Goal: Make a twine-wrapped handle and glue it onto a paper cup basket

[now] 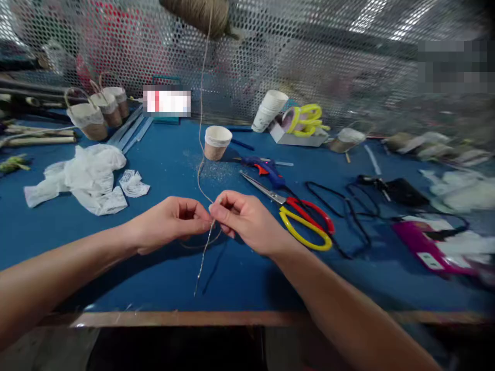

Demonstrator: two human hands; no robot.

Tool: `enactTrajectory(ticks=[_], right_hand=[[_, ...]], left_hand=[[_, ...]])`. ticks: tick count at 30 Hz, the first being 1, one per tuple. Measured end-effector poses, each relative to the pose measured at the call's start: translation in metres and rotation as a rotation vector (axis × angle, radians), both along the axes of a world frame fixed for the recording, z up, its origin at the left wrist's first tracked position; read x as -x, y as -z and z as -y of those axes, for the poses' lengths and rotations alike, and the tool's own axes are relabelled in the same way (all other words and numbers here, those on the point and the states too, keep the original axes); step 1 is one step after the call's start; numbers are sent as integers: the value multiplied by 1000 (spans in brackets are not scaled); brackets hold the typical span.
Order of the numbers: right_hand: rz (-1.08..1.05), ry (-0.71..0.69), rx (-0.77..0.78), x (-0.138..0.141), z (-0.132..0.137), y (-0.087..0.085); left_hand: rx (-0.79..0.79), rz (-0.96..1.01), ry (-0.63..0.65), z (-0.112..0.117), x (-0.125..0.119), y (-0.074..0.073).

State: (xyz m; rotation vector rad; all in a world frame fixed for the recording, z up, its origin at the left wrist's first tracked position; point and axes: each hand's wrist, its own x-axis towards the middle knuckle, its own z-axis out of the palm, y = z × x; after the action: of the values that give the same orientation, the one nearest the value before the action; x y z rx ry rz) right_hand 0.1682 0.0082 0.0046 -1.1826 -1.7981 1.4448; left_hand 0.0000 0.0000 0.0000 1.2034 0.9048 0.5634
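Observation:
A thin length of twine (201,93) runs down from the brown spool (197,13) at the top to my fingers. My left hand (176,221) pinches it, thumb against forefinger, just left of my right hand (243,219), whose fingertips are also closed on it. Below the pinch hangs a twisted, shiny wire-like strand (201,265); a loop of twine curves behind the fingers. Beyond my hands stands a small brown cup with a white rim (217,143). Scissors with red and yellow handles (292,206) lie open to the right of my right hand.
A blue glue gun (270,172) lies behind the scissors, its black cord (351,206) coiling rightward. White lace (91,175) is heaped at left. Several handled cups (88,121) stand behind it. Stacked paper cups (269,111) lean near a white box (301,135). A perforated metal screen (328,67) borders the back.

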Motion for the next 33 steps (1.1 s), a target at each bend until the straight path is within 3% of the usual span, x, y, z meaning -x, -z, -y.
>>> enactTrajectory(ticks=[7,15,22,33], right_hand=[[43,33,-66,-1,2,1],[95,68,-162,4,3,4],[-149,-77,70,0,0,4],[45,-19,3,-2,-1,0]], left_hand=[[-38,-61,-44,3,-2,-1],[-44,-51,-93,5,-4,7],[78,63,-42,4,-4,7],[-12,-50,-9,0,1,3]])
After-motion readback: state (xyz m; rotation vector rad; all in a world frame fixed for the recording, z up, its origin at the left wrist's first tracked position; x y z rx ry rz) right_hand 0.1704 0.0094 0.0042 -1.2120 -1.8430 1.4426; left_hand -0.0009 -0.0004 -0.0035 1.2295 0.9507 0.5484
